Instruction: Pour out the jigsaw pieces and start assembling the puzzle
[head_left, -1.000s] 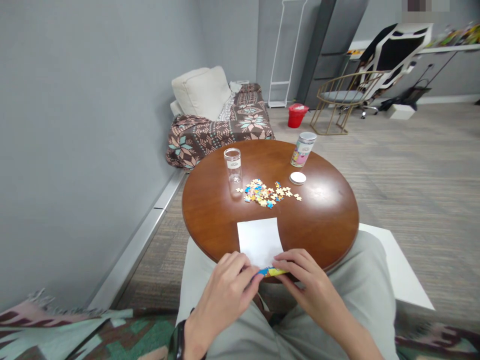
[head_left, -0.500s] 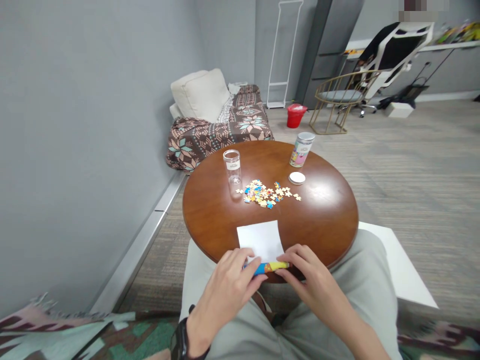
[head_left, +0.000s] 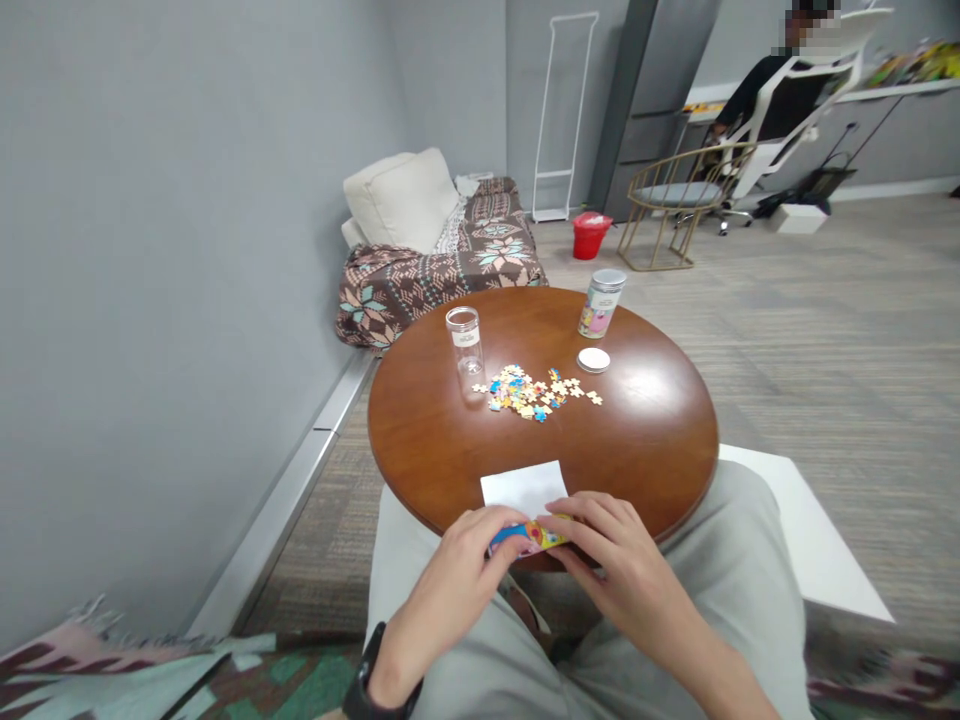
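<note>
A sheet (head_left: 525, 486) is held at the near edge of the desk (head_left: 637, 430), in front of the person's knees. Its far part is spread flat over the wood with a blank white face up, while its near end is curled over, so that a strip of bright blue, yellow and red print is shown. The left end of this curl is pinched by the left hand (head_left: 463, 560), its grip narrowed on the paper with the thumb laid along the printed side. The right end is held by the right hand (head_left: 611, 540), its grip likewise closed down on the paper, with the fingers laid over the top and the thumb set below. A dark watch (head_left: 379, 678) is worn on the left wrist.

Beyond the sheet, well apart from both hands, jigsaw pieces (head_left: 517, 390) are scattered in a loose heap, some turned picture side up and some plain side up. Just behind them, to the left, a clear jar (head_left: 466, 345) is stood upright and uncapped. To the right, a round lid (head_left: 594, 360) is laid flat near a printed canister (head_left: 602, 305), which is stood upright and topped with a silver cap.
</note>
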